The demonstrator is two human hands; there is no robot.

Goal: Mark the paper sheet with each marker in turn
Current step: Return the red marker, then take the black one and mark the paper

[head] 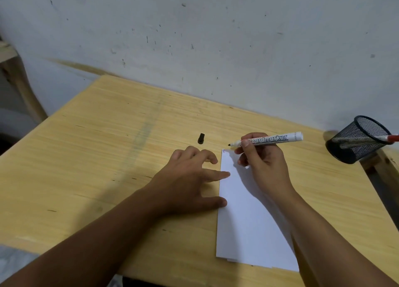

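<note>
A white paper sheet (244, 222) lies on the wooden table (108, 146), with small red and blue marks at its far left corner. My right hand (263, 163) grips an uncapped black board marker (269, 140), held nearly level, its tip just past the sheet's far edge and above the table. My left hand (190, 178) rests flat with fingers spread, index finger and thumb pressing on the sheet's left edge. The marker's black cap (201, 138) lies on the table beyond my left hand.
A black mesh pen holder (356, 139) lies tipped on its side at the table's right edge, a red marker (388, 138) sticking out of it. A scuffed white wall runs behind the table. Wooden furniture legs stand at far left.
</note>
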